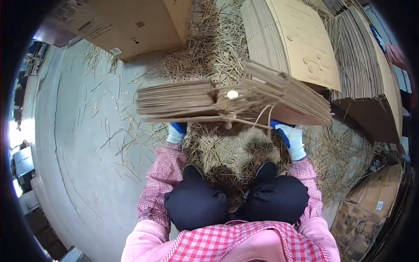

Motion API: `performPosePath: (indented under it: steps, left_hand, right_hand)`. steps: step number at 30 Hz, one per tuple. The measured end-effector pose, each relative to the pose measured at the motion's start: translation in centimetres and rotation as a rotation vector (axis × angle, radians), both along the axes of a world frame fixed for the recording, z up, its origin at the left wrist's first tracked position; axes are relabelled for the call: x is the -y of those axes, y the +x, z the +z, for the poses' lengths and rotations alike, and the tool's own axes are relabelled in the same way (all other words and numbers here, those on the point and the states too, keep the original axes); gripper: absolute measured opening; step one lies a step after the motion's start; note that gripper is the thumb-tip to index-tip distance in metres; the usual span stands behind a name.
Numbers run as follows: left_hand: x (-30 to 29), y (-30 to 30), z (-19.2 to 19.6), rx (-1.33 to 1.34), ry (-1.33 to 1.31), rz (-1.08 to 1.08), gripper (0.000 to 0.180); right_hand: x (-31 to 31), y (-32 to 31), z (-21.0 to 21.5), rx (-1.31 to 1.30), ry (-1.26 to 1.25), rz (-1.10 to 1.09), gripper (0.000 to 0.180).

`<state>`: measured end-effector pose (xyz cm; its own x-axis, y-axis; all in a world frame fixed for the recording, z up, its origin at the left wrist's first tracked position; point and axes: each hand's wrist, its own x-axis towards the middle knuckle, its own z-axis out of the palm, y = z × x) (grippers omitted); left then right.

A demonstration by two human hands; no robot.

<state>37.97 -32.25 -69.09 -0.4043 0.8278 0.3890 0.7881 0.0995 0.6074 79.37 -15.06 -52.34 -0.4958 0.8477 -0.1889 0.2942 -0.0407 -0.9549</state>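
Note:
In front of my knees, a thick stack of corrugated cardboard sheets (179, 100) is held up in two parts that meet at an angle, with a ragged, motion-blurred gap between them. My left hand (176, 132), in a white glove with a blue palm, grips the near edge of the left part from below. Gloved the same way, my right hand (290, 136) is closed on the underside of the right part (301, 98). The fingertips of both hands are hidden by the cardboard. Loose strips and a round cardboard scrap (232, 94) show at the gap.
Cut strips and discs of cardboard scrap (218, 148) cover the floor around my feet. A large carton (131, 28) stands at the far left. Tall cardboard stacks (301, 43) rise at the far right. Another box (366, 209) lies near right; grey floor (104, 174) extends left.

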Motion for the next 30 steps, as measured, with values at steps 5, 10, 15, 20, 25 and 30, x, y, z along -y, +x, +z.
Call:
performPosePath:
  steps: [5, 10, 15, 20, 25, 30]
  left_hand:
    - [-9.8, 4.7, 18.8, 1.423, 0.5, 0.123, 0.072]
    - [-10.7, 2.3, 25.0, 1.7, 0.184, -0.105, 0.077]
    - [-8.6, 4.5, 29.0, 1.214, -0.174, -0.228, 0.052]
    - [-7.9, 5.7, 29.1, 1.268, -0.063, -0.248, 0.034]
    - [-8.4, 7.0, 32.2, 1.249, -0.033, -0.201, 0.033]
    - [-9.3, 4.1, 33.6, 1.491, 0.161, -0.234, 0.043]
  right_hand:
    - [1.5, -4.4, 8.7, -0.219, 0.224, -0.363, 0.044]
    - [-0.2, -7.2, 14.8, -0.375, 0.169, -0.389, 0.022]
    - [-2.4, -5.8, 16.2, -0.352, 0.218, -0.372, 0.016]
    - [-3.3, -3.4, 16.0, -0.189, 0.438, -0.149, 0.024]
    - [-3.5, -2.4, 16.5, -0.105, 0.413, -0.178, 0.025]
    - [-4.2, 2.6, 16.2, -0.887, -0.169, -0.584, 0.033]
